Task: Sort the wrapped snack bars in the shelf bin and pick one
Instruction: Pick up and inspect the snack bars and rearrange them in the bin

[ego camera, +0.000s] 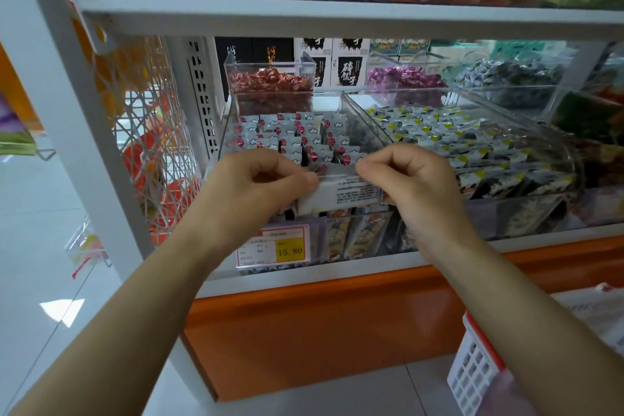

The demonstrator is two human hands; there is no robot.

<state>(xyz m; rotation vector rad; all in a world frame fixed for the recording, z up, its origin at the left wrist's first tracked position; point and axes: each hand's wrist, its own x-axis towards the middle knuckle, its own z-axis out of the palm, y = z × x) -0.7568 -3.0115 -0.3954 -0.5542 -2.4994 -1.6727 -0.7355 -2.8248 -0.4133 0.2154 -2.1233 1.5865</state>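
I observed both hands raised at the front of the middle shelf. The left hand and the right hand each had curled fingers, and together they pinched one wrapped snack bar, the left hand at its left end and the right hand at its right end. The bar was held level, lengthwise between the hands, with its white face of small printed text turned toward the camera. It sat at the front edge of the clear bin, in front of the other wrapped bars, which stood in rows inside the bin and showed white wrappers with red dots and cloud marks. Just beside that bin, to its right, I noted a second clear bin of packets with yellow corners. Behind both were bins of red candies and purple candies. A price label reading 15.80 hung below the held bar on the bin front. An orange base panel ran under the shelf, and a white basket showed at lower right.
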